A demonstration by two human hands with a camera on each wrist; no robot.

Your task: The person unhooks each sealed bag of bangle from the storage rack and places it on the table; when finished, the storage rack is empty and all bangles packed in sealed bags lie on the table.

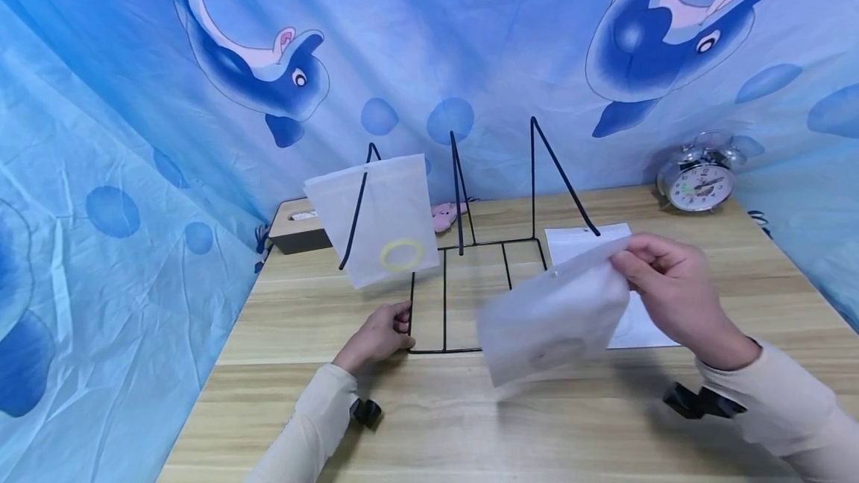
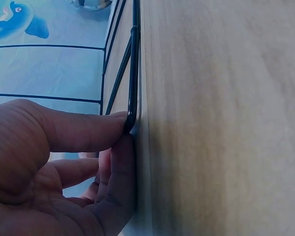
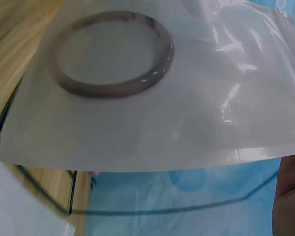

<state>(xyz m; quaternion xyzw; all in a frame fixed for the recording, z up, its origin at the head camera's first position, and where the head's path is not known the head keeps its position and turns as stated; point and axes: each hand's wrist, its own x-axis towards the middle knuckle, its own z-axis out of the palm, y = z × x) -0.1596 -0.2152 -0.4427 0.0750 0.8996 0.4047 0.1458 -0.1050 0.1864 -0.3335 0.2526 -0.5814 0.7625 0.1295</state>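
Here's the right hand (image 1: 678,297) pinching a translucent bag (image 1: 557,319) by its top edge, well to the right of the left hand (image 1: 379,334), which grips the black wire rack (image 1: 444,311) at its near left corner. The head view gives a dim shape inside; the right wrist view shows a brownish bangle (image 3: 103,91)! On the left prong (image 1: 353,218), a hanging bag (image 1: 396,215) holds a yellow ring (image 1: 403,269).
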